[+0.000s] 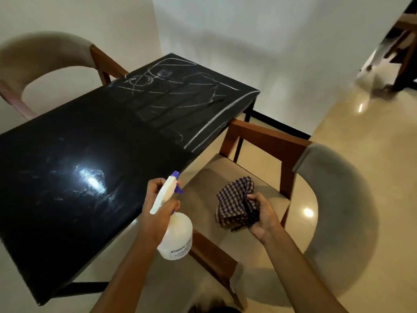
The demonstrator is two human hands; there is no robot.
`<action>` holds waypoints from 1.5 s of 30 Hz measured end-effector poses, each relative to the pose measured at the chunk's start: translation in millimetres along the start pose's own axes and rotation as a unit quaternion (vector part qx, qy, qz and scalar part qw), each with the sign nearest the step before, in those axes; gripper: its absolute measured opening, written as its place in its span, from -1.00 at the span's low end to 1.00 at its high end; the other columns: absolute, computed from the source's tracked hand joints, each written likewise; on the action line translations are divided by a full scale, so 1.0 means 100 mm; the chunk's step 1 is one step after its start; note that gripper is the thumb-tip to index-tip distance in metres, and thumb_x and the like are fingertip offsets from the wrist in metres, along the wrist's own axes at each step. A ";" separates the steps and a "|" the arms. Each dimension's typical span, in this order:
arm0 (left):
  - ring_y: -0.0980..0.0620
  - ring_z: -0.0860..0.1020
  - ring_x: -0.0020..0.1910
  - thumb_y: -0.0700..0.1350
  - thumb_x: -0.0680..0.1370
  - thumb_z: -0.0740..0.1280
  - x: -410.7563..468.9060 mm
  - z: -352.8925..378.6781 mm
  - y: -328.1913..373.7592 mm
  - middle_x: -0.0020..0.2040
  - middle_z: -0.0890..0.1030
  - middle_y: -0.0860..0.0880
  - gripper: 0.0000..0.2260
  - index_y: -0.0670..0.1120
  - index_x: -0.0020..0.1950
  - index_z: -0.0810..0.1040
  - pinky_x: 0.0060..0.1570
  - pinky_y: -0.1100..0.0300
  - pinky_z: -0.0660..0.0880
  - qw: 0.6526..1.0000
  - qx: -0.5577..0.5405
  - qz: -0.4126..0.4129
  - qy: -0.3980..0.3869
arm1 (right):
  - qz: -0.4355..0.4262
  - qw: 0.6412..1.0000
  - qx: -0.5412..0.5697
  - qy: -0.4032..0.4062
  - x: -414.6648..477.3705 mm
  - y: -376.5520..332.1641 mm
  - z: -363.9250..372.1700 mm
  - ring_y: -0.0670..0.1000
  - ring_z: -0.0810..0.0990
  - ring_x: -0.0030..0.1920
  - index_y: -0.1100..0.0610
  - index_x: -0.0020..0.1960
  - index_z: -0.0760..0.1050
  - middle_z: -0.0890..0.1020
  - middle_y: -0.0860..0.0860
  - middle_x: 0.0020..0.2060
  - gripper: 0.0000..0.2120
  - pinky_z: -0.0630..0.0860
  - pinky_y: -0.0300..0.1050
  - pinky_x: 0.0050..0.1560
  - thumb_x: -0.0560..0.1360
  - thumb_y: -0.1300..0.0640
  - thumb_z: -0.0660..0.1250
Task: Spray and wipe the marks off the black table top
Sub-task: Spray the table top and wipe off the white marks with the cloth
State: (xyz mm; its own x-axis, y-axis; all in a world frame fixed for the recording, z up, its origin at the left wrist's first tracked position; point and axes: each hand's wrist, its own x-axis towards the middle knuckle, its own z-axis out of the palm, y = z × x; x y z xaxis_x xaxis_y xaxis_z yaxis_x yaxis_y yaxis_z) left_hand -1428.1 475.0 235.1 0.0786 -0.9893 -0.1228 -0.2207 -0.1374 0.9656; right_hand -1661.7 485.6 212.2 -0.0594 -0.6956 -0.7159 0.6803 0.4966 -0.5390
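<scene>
Black counter has white scribble marks all over its far half, with only faint smears on the near half. A chair sits along its right edge, with open floor beyond. Left hand grips the spray bottle just off that edge, label too blurry to read. Right hand clutches a checked cloth above the chair seat

Overhead light flares white on the glossy black table and spots the polished floor; soft shadows fall on the wall, edges bow, the upper right corner smears.
</scene>
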 end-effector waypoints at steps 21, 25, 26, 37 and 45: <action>0.12 0.60 -0.17 -0.29 0.49 0.27 -0.03 1.43 0.30 0.02 0.62 0.00 -0.74 0.01 0.06 0.57 -0.06 -0.07 0.62 0.926 -0.111 -0.040 0.359 | -0.119 0.797 -0.568 -0.168 1.41 -0.85 0.41 -0.01 0.51 0.00 0.04 0.26 0.43 0.55 0.00 0.05 -0.72 0.50 -0.14 -0.12 0.56 0.13 0.30; 0.02 0.58 -0.11 -0.18 0.44 0.25 -0.05 1.48 0.43 0.00 0.63 0.03 -0.75 -0.01 0.09 0.56 -0.09 0.10 0.59 0.900 -0.122 -0.030 0.418 | -0.247 0.663 -0.686 -0.173 1.75 -0.69 0.84 0.07 0.58 0.02 0.06 0.16 0.45 0.60 0.04 0.01 -0.80 0.55 0.01 0.04 0.54 0.12 0.30; 0.06 0.58 -0.12 -0.18 0.44 0.26 -0.05 1.45 0.45 -0.02 0.64 0.06 -0.75 0.04 0.06 0.57 -0.10 0.10 0.58 0.894 -0.114 -0.021 0.432 | -0.275 0.640 -0.697 -0.170 1.82 -0.64 0.94 0.09 0.58 0.04 0.07 0.17 0.47 0.60 0.06 0.01 -0.79 0.55 0.02 0.06 0.53 0.14 0.31; 0.25 0.58 -0.05 -0.27 0.50 0.25 -0.27 1.02 0.29 -0.06 0.61 0.20 -0.70 0.07 0.10 0.55 -0.04 0.05 0.60 0.858 0.005 -0.030 0.513 | -0.355 0.547 -0.728 -0.212 2.02 -0.02 1.22 0.16 0.53 0.09 0.11 0.31 0.47 0.47 0.14 0.14 -0.67 0.43 -0.08 0.08 0.55 0.20 0.27; 0.17 0.57 -0.09 -0.10 0.41 0.25 -0.18 1.23 0.43 -0.11 0.60 0.19 -0.74 0.25 -0.04 0.53 -0.12 0.16 0.54 0.892 -0.022 -0.043 0.449 | -0.105 0.690 -0.638 -0.324 1.84 -0.26 0.83 0.08 0.57 0.15 0.14 0.27 0.52 0.61 0.08 0.14 -0.67 0.49 -0.11 0.14 0.51 0.20 0.37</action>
State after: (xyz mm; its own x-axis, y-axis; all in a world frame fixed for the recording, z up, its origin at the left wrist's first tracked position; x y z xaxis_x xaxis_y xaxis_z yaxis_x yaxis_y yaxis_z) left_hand -1558.2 481.1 250.4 0.8451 -0.5344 0.0175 -0.1396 -0.1890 0.9720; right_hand -1629.8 301.2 131.4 0.5620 -0.7026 -0.4364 -0.5163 0.1142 -0.8488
